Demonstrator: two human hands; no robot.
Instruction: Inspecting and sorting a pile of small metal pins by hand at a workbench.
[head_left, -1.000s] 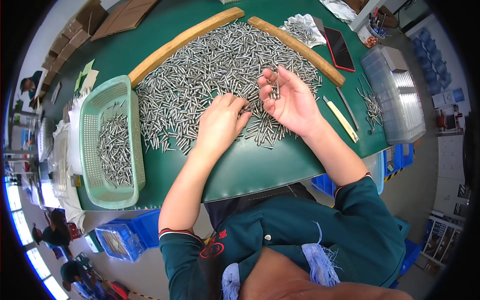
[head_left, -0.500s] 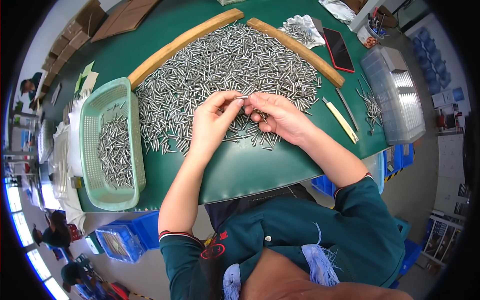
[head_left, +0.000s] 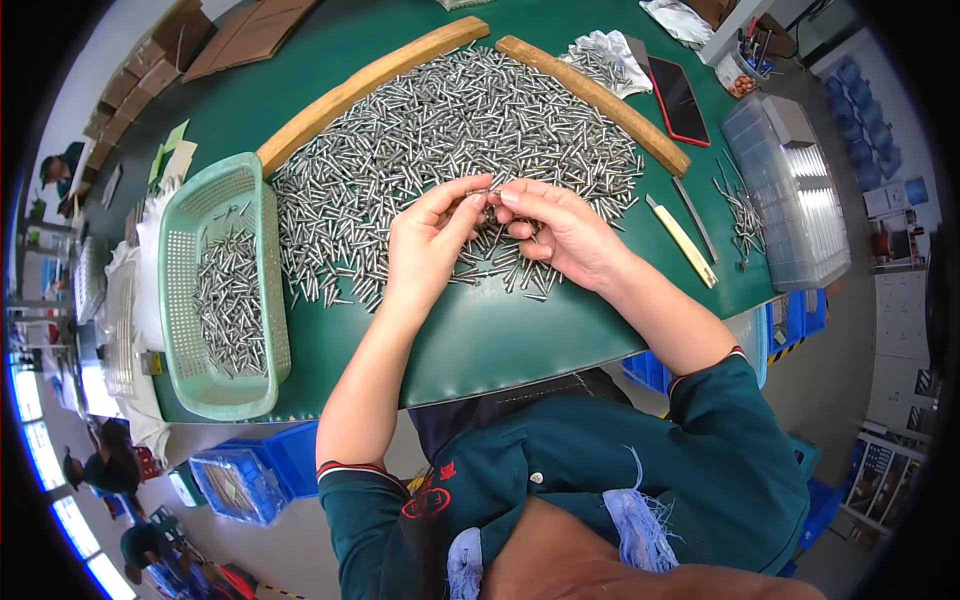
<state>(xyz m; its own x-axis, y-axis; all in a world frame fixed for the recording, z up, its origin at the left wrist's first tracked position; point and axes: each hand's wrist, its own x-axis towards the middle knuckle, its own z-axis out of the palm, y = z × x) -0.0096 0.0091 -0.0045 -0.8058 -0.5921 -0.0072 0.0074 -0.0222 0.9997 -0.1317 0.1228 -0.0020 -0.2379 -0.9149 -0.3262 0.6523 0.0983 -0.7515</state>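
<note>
Left hand: the left hand is hovering over the pile, with its thumb and first finger pinching one end of a thin metal pin; the other fingers are curling loosely.
Right hand: the right hand is meeting the left one, fingertips pressing together on the other end of the same pin; whether it is also holding more pins in its palm, I cannot tell.
Pin: it is lying level between the two hands, lifted just above the pile.
Pile of pins: many shiny pins are spreading over the green table, right under both hands.
Wooden strips: two curved ones are sitting at the far edge of the pile, like a fence.
Basket: a light green basket is sitting to the left of the pile, with more pins lying inside.
Right side: a cream stick and a thin metal tool are lying near the right arm; a clear box is sitting farther right, with a small bunch of pins beside it.
Far side: a dark phone is lying beside a white cloth.
</note>
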